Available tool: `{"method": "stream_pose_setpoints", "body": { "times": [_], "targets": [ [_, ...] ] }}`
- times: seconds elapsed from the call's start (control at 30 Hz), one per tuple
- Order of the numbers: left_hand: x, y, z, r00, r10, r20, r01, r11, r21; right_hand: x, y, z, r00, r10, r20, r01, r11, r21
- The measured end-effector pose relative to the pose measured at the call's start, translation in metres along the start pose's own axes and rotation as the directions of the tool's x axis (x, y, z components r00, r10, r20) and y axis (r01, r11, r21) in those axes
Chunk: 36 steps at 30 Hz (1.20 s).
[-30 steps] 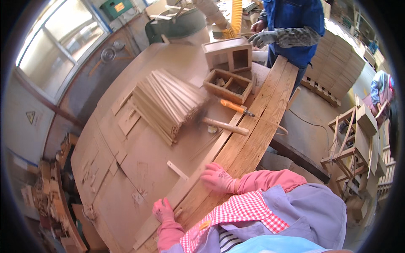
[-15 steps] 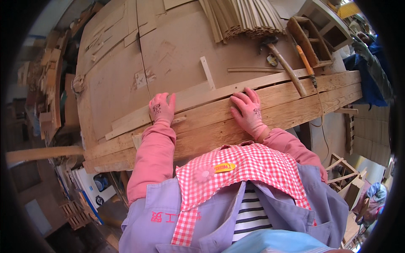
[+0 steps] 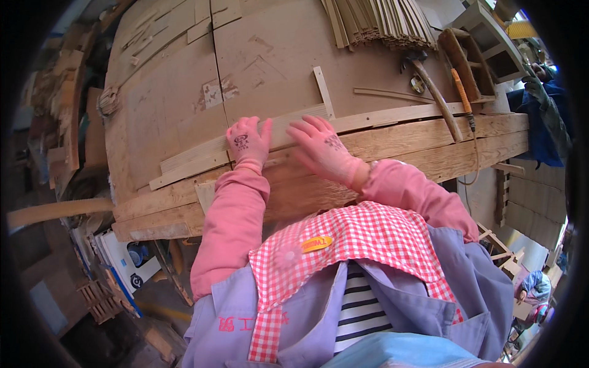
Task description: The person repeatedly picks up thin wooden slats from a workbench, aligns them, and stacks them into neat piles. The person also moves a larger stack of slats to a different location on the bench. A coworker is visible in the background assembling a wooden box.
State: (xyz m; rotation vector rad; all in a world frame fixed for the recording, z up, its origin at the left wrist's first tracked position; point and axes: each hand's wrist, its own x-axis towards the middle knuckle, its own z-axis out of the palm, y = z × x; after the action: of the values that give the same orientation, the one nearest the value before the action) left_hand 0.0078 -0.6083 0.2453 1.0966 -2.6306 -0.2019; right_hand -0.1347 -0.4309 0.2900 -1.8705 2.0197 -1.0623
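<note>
Both my hands wear pink gloves and rest at the near edge of a wooden workbench (image 3: 153, 122). My left hand (image 3: 248, 144) lies over a pale wooden strip (image 3: 190, 153), its thumb apart from the fingers. Close to its right, my right hand (image 3: 322, 150) reaches across a long wooden batten (image 3: 392, 118) with fingers stretched out and slightly blurred. Neither hand visibly grips anything. Just beyond the right hand, a short pale stick (image 3: 323, 92) meets the strips at an angle.
A hammer (image 3: 443, 103) and a corded orange-handled tool (image 3: 461, 89) lie at the right, near a wooden box (image 3: 471, 64). Thin slats (image 3: 383, 23) are stacked at the far side. Another person's sleeve (image 3: 537, 92) shows at far right.
My right hand has moved left along the bench edge, closer to my left hand. The left hand stays on the strip. The view has shifted slightly.
</note>
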Motion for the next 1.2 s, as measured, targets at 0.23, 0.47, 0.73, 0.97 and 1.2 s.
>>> {"method": "stream_pose_setpoints", "body": {
  "times": [0.23, 0.47, 0.73, 0.97, 1.2],
  "targets": [
    [0.000, -0.006, 0.008, 0.999, 0.041, -0.004, -0.041, 0.999, -0.001, 0.065, 0.015, 0.040, 0.932, 0.179, 0.315, -0.065, 0.938, -0.339],
    [0.017, -0.054, -0.003, 0.975, 0.166, 0.149, -0.119, 0.952, -0.284, 0.061, 0.012, 0.051, 0.962, 0.263, 0.072, -0.226, 0.918, -0.325],
    [0.013, -0.247, -0.063, 0.881, -0.459, -0.111, 0.465, 0.801, 0.378, 0.063, 0.009, 0.057, 0.959, 0.280, 0.041, -0.253, 0.912, -0.322],
    [0.011, -0.179, -0.021, 0.995, 0.089, -0.048, -0.098, 0.968, -0.231, 0.059, 0.012, 0.064, 0.972, 0.234, -0.028, -0.230, 0.914, -0.335],
    [0.020, 0.011, 0.014, 0.981, 0.190, 0.044, -0.149, 0.875, -0.460, 0.059, 0.025, 0.062, 0.968, 0.252, -0.017, -0.251, 0.952, -0.174]
  ]
}}
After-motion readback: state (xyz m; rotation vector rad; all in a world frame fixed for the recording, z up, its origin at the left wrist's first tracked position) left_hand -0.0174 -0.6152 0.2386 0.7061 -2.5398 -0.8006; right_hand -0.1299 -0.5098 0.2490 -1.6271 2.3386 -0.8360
